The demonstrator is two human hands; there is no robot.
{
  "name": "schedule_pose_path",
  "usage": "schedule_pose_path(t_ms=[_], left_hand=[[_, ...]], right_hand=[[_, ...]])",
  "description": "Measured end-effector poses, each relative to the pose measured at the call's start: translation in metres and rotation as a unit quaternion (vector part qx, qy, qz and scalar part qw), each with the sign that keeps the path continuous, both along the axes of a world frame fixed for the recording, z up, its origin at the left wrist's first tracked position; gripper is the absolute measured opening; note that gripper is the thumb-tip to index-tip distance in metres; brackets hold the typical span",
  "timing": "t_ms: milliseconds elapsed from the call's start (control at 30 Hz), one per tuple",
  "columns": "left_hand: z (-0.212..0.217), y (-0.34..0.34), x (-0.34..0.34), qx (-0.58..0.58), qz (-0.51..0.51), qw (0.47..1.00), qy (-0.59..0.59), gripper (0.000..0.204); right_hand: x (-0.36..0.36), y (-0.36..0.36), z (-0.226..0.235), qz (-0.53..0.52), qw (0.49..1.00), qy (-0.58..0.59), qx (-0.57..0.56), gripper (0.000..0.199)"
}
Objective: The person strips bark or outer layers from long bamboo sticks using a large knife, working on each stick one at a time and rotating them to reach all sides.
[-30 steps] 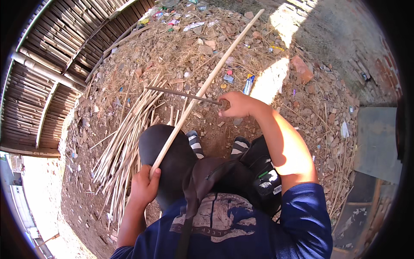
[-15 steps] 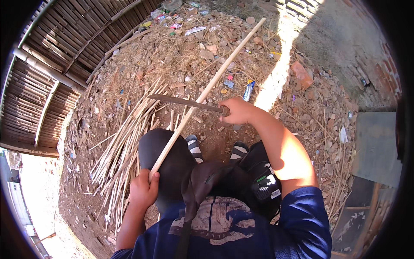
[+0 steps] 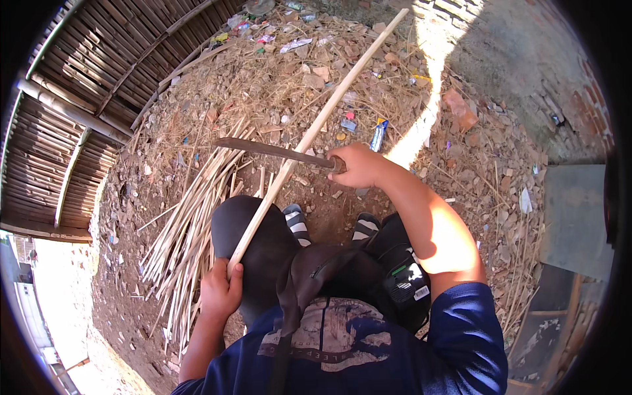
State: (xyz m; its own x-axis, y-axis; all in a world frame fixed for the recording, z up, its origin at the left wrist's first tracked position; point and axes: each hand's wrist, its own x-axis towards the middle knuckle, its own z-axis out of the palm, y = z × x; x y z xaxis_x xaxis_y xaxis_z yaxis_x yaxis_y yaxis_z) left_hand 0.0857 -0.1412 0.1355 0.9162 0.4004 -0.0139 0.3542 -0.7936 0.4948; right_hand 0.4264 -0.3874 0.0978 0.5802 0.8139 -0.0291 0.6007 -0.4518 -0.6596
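Note:
My left hand [image 3: 220,288] is closed round the near end of a long pale wooden stick [image 3: 317,125], which looks like split bamboo. The stick slants over my left knee and up to the right, its far end in the air. In my right hand [image 3: 355,164] is the handle of a machete [image 3: 263,149] with a dark, worn blade. That blade lies across the stick near its middle, its tip pointing left. A bundle of similar thin sticks [image 3: 194,227] rests on the ground to the left of my knee.
Rubble, dry straw and litter cover the ground [image 3: 263,92], with a blue wrapper [image 3: 378,135] and a broken brick [image 3: 459,110] ahead. A bamboo-slat wall [image 3: 125,52] stands at the left, a weathered masonry wall [image 3: 520,79] at the right. A grey panel [image 3: 574,217] leans at right.
The machete and my right hand have shifted slightly left along with the blade's tip. The stick's far end sits a little higher in view; my left hand stays put.

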Motion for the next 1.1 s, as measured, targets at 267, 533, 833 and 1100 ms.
schedule_pose_path(t_ms=[267,533,833,1100], left_hand=[[-0.001,0.002,0.002,-0.002,-0.018,1.000,-0.017,0.026],[0.002,0.002,0.001,-0.005,-0.015,1.000,-0.012,0.025],[0.005,0.005,0.005,-0.024,-0.020,0.999,0.018,0.026],[0.005,0.005,0.004,-0.039,-0.009,0.999,0.028,0.027]], right_hand=[[-0.004,0.004,0.008,0.054,0.997,-0.028,-0.046,0.033],[-0.016,0.002,0.037,0.009,0.995,-0.061,-0.081,0.033],[-0.001,-0.005,0.017,0.000,0.994,-0.079,-0.077,0.029],[-0.023,0.006,0.025,0.020,0.978,-0.195,-0.071,0.038]])
